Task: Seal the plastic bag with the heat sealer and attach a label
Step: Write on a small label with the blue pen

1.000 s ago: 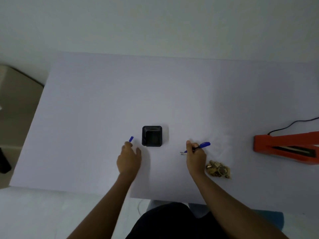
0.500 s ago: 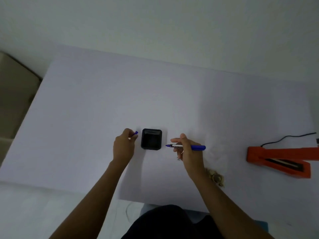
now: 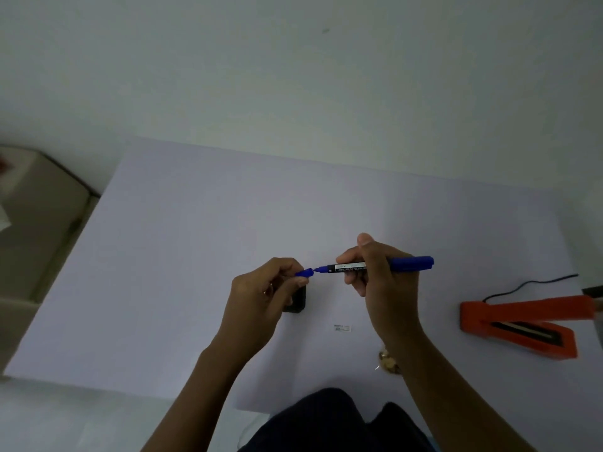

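Below both hands (image 3: pixel 385 282), label (image 3: pixel 342 328) lies.

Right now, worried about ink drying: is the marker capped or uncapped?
Uncapped: the marker is in the right hand; the left hand holds its cap just off the tip.

A pale lilac table (image 3: pixel 202 243) stands against a plain, dimly lit greenish-white wall (image 3: pixel 293 76), with a beige piece of furniture (image 3: pixel 36 216) beside its left edge and a light floor (image 3: pixel 65 419) showing below its near corner.
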